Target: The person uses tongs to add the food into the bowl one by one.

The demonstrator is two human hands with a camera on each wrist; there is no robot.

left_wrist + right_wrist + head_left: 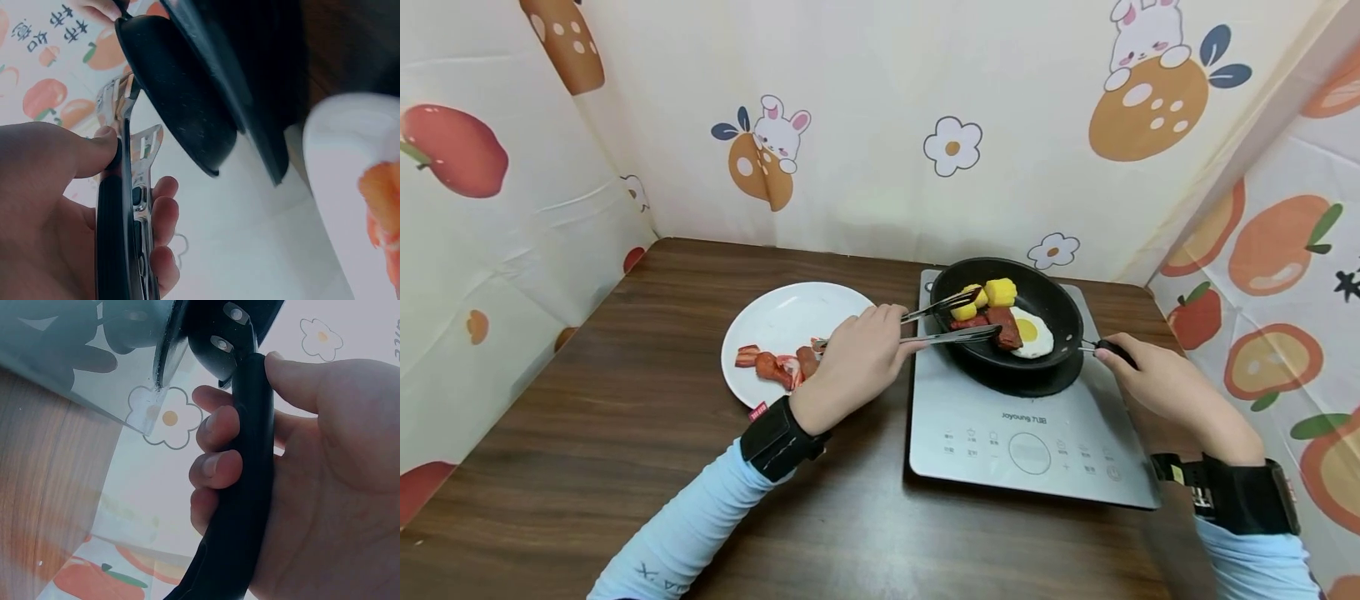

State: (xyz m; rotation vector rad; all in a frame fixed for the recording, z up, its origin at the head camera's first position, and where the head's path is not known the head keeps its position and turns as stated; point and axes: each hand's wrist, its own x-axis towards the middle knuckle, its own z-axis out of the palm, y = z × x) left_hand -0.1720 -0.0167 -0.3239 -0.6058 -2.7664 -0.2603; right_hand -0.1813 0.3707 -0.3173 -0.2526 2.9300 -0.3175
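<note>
My left hand (859, 357) grips a pair of metal tongs (114, 219) with dark handle sides. Their two slotted ends stand apart over the left side of a black frying pan (1051, 293), by the meat and corn. My right hand (1161, 392) holds the pan by its black handle (253, 425), fingers wrapped round it. The pan is raised and tilted above the induction cooker (973, 408). Inside it lie a fried egg (1034, 337), several yellow corn pieces (1000, 292) and reddish-brown meat pieces (1004, 327).
Left of the cooker, a white plate (767, 321) bears bacon and sausage-like pieces (772, 370), partly hidden behind my left hand. A dark round mat (1037, 383) lies on the cooker under the pan. Fruit-printed curtains (880, 125) border the brown wooden table (625, 400).
</note>
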